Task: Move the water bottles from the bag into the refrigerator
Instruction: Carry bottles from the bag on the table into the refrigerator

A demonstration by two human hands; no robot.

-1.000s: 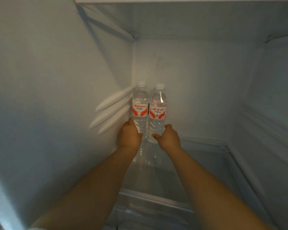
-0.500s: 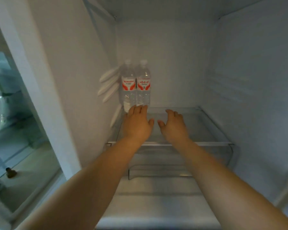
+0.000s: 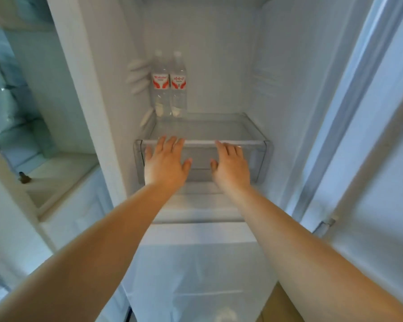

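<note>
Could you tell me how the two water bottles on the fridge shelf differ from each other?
The left bottle stands nearest the fridge's left wall; the right bottle stands on its other side, further from the wall. The left bottle's label shows a red band of print across the top, while the right bottle's label shows red characters on white. They share much: both are clear, upright, white-capped, similar in size, side by side at the back of the glass shelf, and neither hand touches them.

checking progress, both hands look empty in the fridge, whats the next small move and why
Probably draw both hands out toward the bag: the left hand and right hand are open, and both water bottles stand upright on the glass shelf.
</note>
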